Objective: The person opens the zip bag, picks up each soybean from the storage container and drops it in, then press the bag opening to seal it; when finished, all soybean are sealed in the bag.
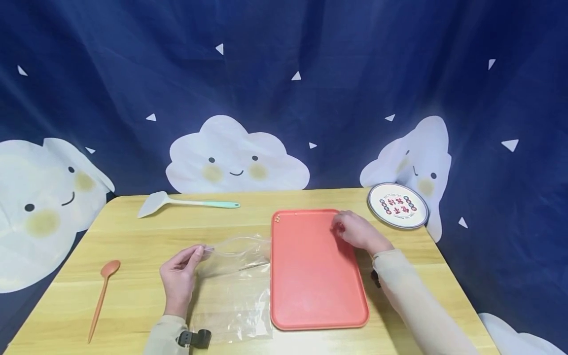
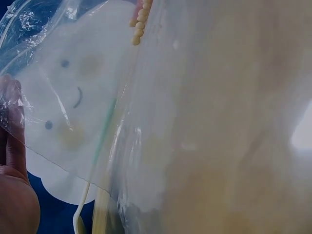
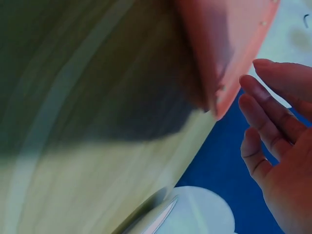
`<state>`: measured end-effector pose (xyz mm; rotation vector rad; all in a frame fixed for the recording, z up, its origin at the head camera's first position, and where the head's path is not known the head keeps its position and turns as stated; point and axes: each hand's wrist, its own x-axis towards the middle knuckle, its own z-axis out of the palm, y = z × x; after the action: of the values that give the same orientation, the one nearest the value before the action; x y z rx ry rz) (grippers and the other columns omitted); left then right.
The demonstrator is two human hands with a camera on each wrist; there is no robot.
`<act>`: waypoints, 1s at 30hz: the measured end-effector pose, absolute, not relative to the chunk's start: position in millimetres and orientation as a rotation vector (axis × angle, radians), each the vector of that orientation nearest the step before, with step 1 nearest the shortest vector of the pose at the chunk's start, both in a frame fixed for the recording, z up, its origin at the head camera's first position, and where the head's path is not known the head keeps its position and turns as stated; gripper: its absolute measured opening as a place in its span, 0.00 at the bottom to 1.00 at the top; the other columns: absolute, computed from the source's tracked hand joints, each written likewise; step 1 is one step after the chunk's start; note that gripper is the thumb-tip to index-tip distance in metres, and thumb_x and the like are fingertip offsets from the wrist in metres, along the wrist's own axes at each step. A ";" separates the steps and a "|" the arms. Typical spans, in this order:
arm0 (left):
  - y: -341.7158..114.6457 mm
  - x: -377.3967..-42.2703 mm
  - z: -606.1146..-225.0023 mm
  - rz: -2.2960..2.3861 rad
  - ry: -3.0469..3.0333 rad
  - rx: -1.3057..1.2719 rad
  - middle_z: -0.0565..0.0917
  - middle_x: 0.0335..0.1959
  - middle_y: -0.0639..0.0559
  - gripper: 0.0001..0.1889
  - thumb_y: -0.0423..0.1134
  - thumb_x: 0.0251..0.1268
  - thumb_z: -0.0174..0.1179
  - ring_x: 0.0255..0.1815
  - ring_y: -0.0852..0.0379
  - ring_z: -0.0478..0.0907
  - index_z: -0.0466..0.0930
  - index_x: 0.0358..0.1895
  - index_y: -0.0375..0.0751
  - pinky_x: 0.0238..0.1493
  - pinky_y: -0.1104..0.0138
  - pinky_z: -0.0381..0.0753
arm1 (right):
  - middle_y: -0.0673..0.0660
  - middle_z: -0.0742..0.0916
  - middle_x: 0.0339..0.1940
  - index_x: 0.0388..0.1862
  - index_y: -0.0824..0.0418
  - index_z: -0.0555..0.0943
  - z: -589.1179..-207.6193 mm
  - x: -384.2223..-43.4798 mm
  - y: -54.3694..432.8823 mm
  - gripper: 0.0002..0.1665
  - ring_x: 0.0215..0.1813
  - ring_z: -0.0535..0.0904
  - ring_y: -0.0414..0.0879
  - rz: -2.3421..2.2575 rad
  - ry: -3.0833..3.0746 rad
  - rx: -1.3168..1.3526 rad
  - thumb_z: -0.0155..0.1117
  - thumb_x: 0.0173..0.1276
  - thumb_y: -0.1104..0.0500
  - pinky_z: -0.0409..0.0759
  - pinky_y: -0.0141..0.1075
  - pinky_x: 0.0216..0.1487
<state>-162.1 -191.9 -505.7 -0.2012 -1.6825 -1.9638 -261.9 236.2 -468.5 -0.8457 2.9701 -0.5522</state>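
Two-handed, working across a wood-grain table (image 1: 133, 231): pinching the upper corner of a clear zip-top bag (image 1: 235, 305) between the thumb and forefinger of the left hand (image 1: 179, 278), and, with the right hand (image 1: 355, 230), hovering by the 1 o'clock corner of a coral-red rectangular tray (image 1: 317, 276), bending the fingers loosely and showing nothing between them. Having the bag spread toward 4 o'clock from the left pinch, with its mouth running toward 3 o'clock as far as the tray's 9 o'clock side; not being able to tell whether stopping against the rim or slipping slightly under it. Finding the tray's long axis running from 12 to 6 o'clock, leaning faintly toward 11 at the far end. Facing, inside the tray's 11 o'clock corner, a cluster of small pale beads (image 1: 277, 218), sitting at about 9 o'clock from the right fingertips and between 2 and 3 o'clock from the left ones; judging the right hand slightly nearer. Showing, in the right wrist view, a few more pale specks (image 3: 220, 89) beside the right fingers, lying at roughly 9 o'clock from those tips and looking apart from them.
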 end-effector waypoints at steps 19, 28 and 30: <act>-190.3 -161.4 -504.7 -1.951 -1.690 -0.197 0.87 0.32 0.37 0.07 0.20 0.64 0.60 0.31 0.51 0.87 0.80 0.39 0.14 0.38 0.63 0.87 | 0.53 0.78 0.29 0.29 0.59 0.80 -484.9 -264.7 244.7 0.11 0.39 0.79 0.56 -0.331 3.084 -0.866 0.64 0.55 0.74 0.81 0.48 0.42; -189.5 -163.0 -507.4 -1.933 -1.705 -0.165 0.87 0.31 0.40 0.07 0.21 0.64 0.61 0.29 0.53 0.87 0.80 0.40 0.14 0.37 0.63 0.87 | 0.54 0.79 0.25 0.25 0.58 0.78 -485.5 -269.5 245.2 0.12 0.33 0.78 0.52 -0.303 3.059 -0.917 0.60 0.54 0.75 0.80 0.44 0.37; -189.7 -163.0 -507.4 -1.936 -1.702 -0.163 0.88 0.31 0.40 0.07 0.21 0.64 0.61 0.29 0.53 0.87 0.80 0.40 0.14 0.37 0.63 0.87 | 0.52 0.78 0.24 0.24 0.58 0.78 -484.9 -271.3 244.9 0.12 0.31 0.77 0.50 -0.316 3.054 -0.935 0.61 0.58 0.73 0.79 0.43 0.35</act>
<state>-163.0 -189.7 -507.4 -0.1627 -1.7018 -1.9356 -271.3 244.9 -484.9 -0.9351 3.0540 -0.3163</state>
